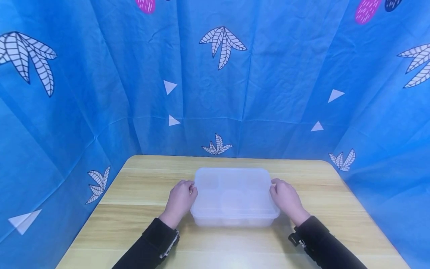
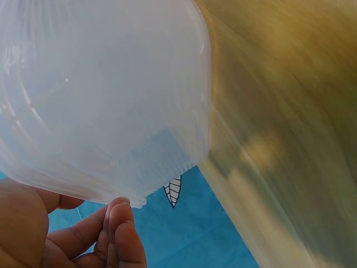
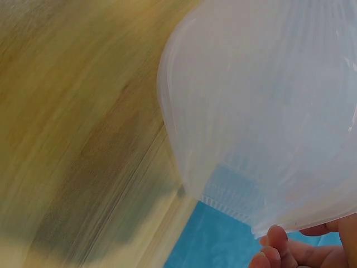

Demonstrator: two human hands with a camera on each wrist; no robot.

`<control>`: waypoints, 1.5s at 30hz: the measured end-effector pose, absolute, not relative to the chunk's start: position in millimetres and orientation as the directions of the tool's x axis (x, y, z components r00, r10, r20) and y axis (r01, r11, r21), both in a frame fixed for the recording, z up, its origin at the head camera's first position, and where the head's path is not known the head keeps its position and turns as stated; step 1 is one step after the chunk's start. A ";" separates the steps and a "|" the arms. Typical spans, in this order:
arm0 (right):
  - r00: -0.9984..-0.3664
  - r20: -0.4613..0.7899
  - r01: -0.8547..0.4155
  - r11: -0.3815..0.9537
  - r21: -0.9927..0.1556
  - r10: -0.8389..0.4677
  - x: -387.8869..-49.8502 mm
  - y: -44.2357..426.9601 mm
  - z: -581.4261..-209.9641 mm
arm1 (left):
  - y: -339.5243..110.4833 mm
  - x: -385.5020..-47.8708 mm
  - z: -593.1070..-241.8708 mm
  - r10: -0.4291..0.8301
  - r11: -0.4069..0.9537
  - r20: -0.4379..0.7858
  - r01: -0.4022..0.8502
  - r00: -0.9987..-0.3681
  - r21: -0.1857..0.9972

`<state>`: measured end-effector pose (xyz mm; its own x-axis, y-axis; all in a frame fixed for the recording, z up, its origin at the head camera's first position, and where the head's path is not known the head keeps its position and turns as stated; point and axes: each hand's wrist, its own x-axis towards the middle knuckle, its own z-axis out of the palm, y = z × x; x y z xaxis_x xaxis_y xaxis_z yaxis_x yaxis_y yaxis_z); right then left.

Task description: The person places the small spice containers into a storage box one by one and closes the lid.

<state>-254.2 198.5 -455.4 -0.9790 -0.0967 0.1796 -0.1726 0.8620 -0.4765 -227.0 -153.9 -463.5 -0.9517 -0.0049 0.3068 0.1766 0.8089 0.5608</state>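
A translucent white plastic food container (image 1: 234, 196), rectangular with rounded corners, is centred over the table with its lid side up. Faint compartment outlines show through the top. My left hand (image 1: 179, 198) pinches its rim on the left side, thumb above. On the opposite side my right hand (image 1: 288, 197) pinches the rim in the same way. In the left wrist view, curled fingers (image 2: 127, 240) meet the container's edge near a corner. The right wrist view has fingers (image 3: 277, 243) at the other edge, below the ribbed wall. Whether the base touches the table cannot be told.
The light wood-grain table (image 1: 141, 186) has rounded far corners. A blue curtain (image 1: 215, 97) with leaf and triangle prints hangs along the table's back and both sides. Dark sleeves (image 1: 147, 244) cover both forearms.
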 end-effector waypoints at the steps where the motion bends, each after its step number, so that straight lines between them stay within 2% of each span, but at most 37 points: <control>1: -0.979 0.180 -0.174 0.862 -0.476 -0.098 -254.1 198.4 -455.2 | -154.1 -226.6 -463.4 -0.003 0.809 0.309 0.179 -0.951 0.560; 15: -0.981 0.161 -0.171 0.855 -0.490 -0.104 -256.6 201.1 -452.8 | -155.2 -229.6 -461.9 -0.042 0.791 0.238 0.114 -0.970 0.601; 38: -0.983 0.162 -0.159 0.857 -0.489 -0.090 -263.1 202.4 -444.8 | -161.3 -234.1 -458.9 -0.044 0.794 0.269 0.130 -0.962 0.594; 45: -0.988 0.128 -0.144 0.850 -0.507 -0.091 -264.8 201.7 -448.0 | -157.7 -238.2 -456.4 -0.039 0.811 0.229 0.103 -0.973 0.576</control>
